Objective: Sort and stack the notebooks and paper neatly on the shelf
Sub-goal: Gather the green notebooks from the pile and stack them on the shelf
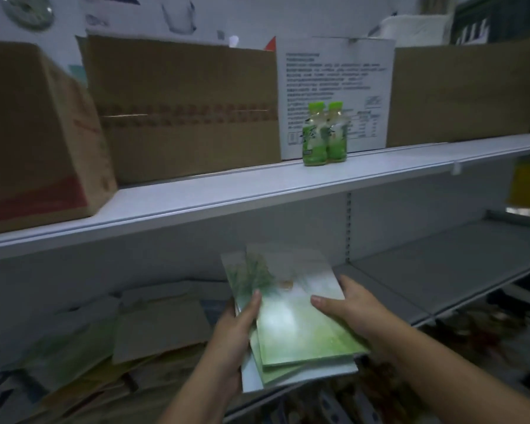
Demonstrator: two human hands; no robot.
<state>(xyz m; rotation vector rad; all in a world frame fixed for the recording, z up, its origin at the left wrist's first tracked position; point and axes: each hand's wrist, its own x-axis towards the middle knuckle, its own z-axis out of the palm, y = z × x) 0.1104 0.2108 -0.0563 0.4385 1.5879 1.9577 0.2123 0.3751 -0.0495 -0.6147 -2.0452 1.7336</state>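
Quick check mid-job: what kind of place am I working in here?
Probably a shop stockroom or retail aisle: white metal shelving, cardboard cartons on the upper shelf beside two green drink bottles, and notebooks held in both hands.

Both hands (236, 325) (349, 304) clasp green notebooks (297, 325) before the shelf (441, 270).

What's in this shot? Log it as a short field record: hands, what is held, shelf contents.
left hand: grips the left edge of the green notebooks
right hand: holds their right edge, thumb on top
stack state: a few notebooks, fanned, not squared
upper shelf: cardboard boxes, white box, two green bottles
lower shelf, left: loose paper pile, blurred
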